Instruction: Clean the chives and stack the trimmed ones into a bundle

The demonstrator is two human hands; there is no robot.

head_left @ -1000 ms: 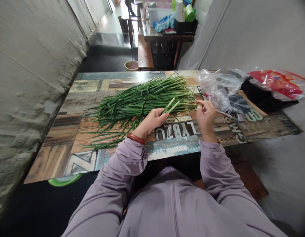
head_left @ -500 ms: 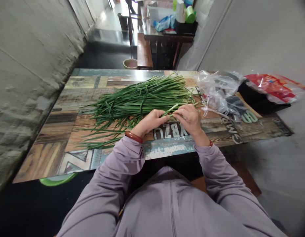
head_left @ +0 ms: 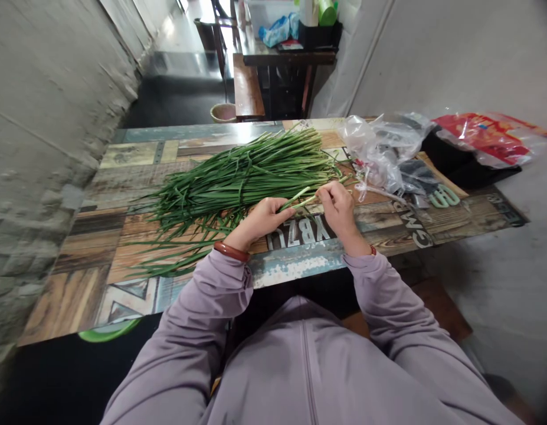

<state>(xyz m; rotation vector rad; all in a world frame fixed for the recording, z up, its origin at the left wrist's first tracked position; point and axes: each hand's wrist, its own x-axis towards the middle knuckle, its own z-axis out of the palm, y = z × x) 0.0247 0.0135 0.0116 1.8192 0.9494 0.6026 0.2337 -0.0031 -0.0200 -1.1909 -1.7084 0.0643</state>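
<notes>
My left hand [head_left: 265,217] is closed on a few garlic chives [head_left: 303,202], their pale ends pointing right and their leaves trailing left. At those pale ends my right hand [head_left: 339,208] pinches, thumb against fingers; the very tip of the stalk is hidden there. Just beyond both hands lies a large heap of garlic chives [head_left: 242,177], with green leaves to the left and whitish stems to the right. Several loose chives [head_left: 167,260] are spread on the table to the left of my left forearm.
The patterned table [head_left: 136,183] runs between two walls. On its right lie clear plastic bags [head_left: 383,147], green-handled scissors [head_left: 444,196], and a red printed bag [head_left: 485,136] over something black. A green basin rim [head_left: 109,332] shows below the near left edge. A bench [head_left: 247,88] stands beyond.
My right hand has drawn a little away from my left, baring more of the pale stems between them. The whole view has shifted slightly.
</notes>
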